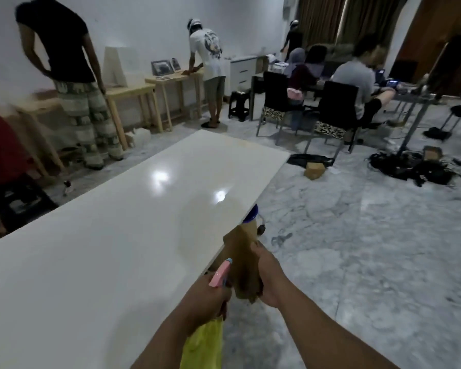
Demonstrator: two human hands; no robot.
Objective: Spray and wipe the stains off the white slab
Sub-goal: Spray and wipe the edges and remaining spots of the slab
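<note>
Now we have both hands at the near right edge of the white slab [117, 235], which lies flat and glossy, a long rectangle running from near left to far centre, with two ceiling lights mirrored as bright spots on it. Our left hand [210, 296] has its grip clamped around a spray bottle [205, 342]: the body below the fist is translucent yellow plastic, and a pink trigger head [220, 272] with a blue tip sticks up above the fingers, pointing toward the slab. Our right hand [268, 278] has its grip closed on a brownish cloth [244, 262], a soft, crumpled piece that stands up between the two hands and hangs down below the palm. Just beyond the cloth, at the slab's edge, we see a rounded object with a blue top [252, 215]; what it is we cannot tell. Faint yellowish marks show near the far edge of the slab, though blur makes them hard to read. To the right the floor [370, 262] is grey veined marble, polished and reflective.
</note>
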